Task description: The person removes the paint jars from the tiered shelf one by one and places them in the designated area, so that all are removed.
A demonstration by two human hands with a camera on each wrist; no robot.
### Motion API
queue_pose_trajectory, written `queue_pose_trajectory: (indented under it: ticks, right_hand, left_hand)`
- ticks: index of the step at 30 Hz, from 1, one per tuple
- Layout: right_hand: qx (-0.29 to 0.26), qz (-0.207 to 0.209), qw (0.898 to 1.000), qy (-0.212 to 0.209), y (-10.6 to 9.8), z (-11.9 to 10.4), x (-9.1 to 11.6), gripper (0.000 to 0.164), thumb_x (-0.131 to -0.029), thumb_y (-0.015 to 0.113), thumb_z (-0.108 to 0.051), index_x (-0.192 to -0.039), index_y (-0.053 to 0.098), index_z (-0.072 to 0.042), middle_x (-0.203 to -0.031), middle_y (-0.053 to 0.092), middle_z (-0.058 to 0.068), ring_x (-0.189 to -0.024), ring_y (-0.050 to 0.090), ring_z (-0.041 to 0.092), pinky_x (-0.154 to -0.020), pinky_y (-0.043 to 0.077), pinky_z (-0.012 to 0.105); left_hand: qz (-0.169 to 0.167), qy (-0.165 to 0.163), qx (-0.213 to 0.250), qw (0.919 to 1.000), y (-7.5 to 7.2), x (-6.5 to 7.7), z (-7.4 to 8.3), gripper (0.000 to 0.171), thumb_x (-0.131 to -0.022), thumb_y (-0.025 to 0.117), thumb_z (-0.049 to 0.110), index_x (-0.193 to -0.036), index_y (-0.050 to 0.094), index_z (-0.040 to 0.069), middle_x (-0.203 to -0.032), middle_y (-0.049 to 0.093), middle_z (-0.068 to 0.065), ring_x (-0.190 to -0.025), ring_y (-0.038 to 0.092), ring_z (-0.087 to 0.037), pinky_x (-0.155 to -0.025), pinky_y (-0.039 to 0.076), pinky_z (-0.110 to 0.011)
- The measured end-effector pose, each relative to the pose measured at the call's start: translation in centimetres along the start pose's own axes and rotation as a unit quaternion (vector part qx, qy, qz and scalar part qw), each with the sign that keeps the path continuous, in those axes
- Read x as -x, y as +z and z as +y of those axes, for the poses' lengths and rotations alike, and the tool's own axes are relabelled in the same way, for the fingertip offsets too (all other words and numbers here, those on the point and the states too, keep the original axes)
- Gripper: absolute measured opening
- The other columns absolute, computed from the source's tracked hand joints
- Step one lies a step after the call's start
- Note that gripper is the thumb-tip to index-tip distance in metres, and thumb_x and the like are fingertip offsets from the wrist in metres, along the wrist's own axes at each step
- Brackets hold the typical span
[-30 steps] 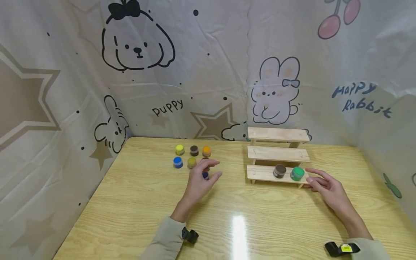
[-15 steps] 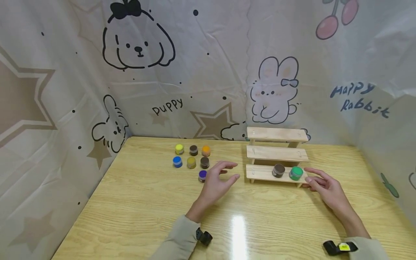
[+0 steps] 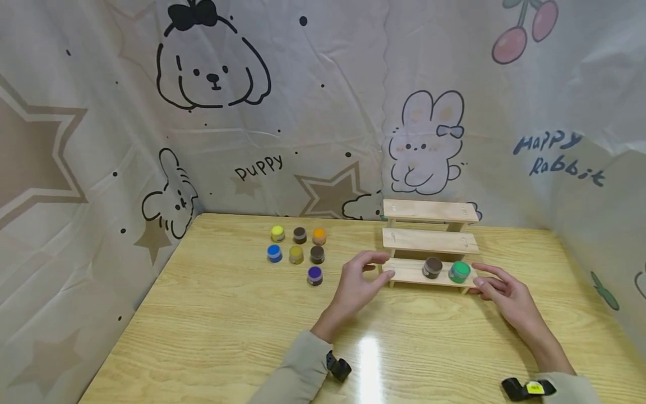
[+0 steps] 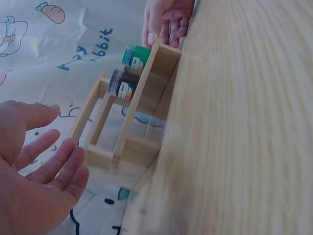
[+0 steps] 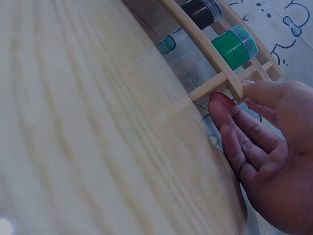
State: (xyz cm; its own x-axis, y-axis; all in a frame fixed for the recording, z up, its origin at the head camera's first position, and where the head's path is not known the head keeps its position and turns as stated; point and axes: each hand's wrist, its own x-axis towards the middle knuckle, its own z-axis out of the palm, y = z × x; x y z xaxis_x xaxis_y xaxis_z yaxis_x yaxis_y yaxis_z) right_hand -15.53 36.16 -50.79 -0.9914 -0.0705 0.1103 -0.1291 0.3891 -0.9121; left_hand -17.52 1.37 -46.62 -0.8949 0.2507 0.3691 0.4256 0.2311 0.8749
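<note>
A three-tier wooden display stand [image 3: 430,241] stands on the table. Its lowest tier carries a jar with a dark brown lid [image 3: 432,267] and a green-lidded jar [image 3: 460,272]. My right hand [image 3: 510,294] pinches the right end of that tier, thumb [image 5: 264,93] at the edge and fingers curled beneath. At the left end, my left hand [image 3: 357,283] has its thumb and fingers spread and holds nothing. In the left wrist view the fingers [image 4: 63,156] lie close beside the stand; whether they touch it I cannot tell.
Left of the stand, several small paint jars stand in loose rows: yellow [image 3: 277,233], orange [image 3: 319,236], blue [image 3: 275,253], mustard [image 3: 296,255], purple [image 3: 315,275] and two dark brown jars [image 3: 317,255]. A printed cloth [image 3: 323,129] hangs behind the table.
My left hand has moved right, away from the paint jars, to the left end of the stand, uncovering the purple and brown jars. My right hand has stayed at the stand's right end.
</note>
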Motion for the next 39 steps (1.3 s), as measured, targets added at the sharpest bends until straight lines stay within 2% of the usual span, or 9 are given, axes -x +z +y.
queue_pose_trajectory:
  ticks: [8, 16, 22, 26, 32, 39]
  right_hand:
    - [0.000, -0.001, 1.000, 0.006, 0.0, -0.3, 0.0, 0.048, -0.107, 0.057, -0.023, -0.147, 0.049, 0.001, -0.108, 0.074, -0.015, -0.091, 0.074, 0.007, -0.075, 0.059, 0.022]
    - [-0.005, 0.002, 1.000, 0.005, 0.0, -0.2, 0.1, 0.047, -0.107, 0.057, -0.023, -0.147, 0.049, 0.001, -0.107, 0.075, -0.012, -0.091, 0.074, 0.008, -0.075, 0.060, 0.023]
    - [0.005, 0.005, 1.000, 0.000, 0.0, -0.1, 0.1, 0.047, -0.107, 0.057, -0.022, -0.147, 0.050, 0.000, -0.109, 0.074, -0.013, -0.093, 0.072, 0.005, -0.074, 0.059, 0.022]
    - [0.008, 0.005, 1.000, -0.001, 0.1, 0.0, 0.2, 0.047, -0.107, 0.057, -0.022, -0.147, 0.050, 0.000, -0.110, 0.074, -0.013, -0.094, 0.072, 0.004, -0.074, 0.059, 0.022]
    - [0.014, 0.011, 1.000, -0.004, 0.2, 0.1, 0.0, 0.046, -0.107, 0.058, -0.021, -0.147, 0.051, 0.001, -0.110, 0.072, -0.017, -0.093, 0.071, 0.003, -0.073, 0.059, 0.022]
    - [0.013, 0.012, 1.000, -0.003, 0.2, 0.2, 0.0, 0.046, -0.106, 0.059, -0.020, -0.147, 0.051, 0.001, -0.112, 0.070, -0.019, -0.094, 0.070, 0.001, -0.073, 0.059, 0.021]
  left_hand:
    - [-0.014, -0.011, 0.016, 0.9997, 2.1, -1.2, 0.6, 0.033, -0.091, 0.079, 0.012, -0.122, 0.070, 0.005, -0.121, 0.071, -0.003, -0.112, 0.065, -0.014, -0.099, 0.053, -0.036]
    - [-0.030, -0.026, 0.003, 0.9992, 4.2, -2.0, 0.5, 0.031, -0.092, 0.079, 0.012, -0.121, 0.071, 0.004, -0.121, 0.071, -0.005, -0.114, 0.066, -0.023, -0.102, 0.052, -0.032]
    - [-0.038, -0.015, -0.047, 0.9980, 5.3, -2.2, 0.5, 0.032, -0.093, 0.079, 0.014, -0.122, 0.071, 0.004, -0.119, 0.071, -0.004, -0.113, 0.067, -0.019, -0.103, 0.049, -0.030]
    - [-0.040, -0.025, -0.075, 0.9961, 6.1, -2.3, 0.5, 0.033, -0.092, 0.079, 0.017, -0.124, 0.071, 0.008, -0.120, 0.071, 0.001, -0.115, 0.065, -0.017, -0.104, 0.043, -0.026]
    - [-0.030, -0.037, -0.100, 0.9939, 7.4, -2.8, 0.5, 0.034, -0.092, 0.080, 0.021, -0.123, 0.071, 0.010, -0.119, 0.071, 0.000, -0.113, 0.065, -0.014, -0.099, 0.046, -0.019]
    - [-0.018, -0.052, -0.128, 0.9902, 8.6, -3.1, 0.6, 0.037, -0.090, 0.082, 0.024, -0.124, 0.073, 0.015, -0.115, 0.072, 0.006, -0.106, 0.064, -0.008, -0.098, 0.045, -0.021]
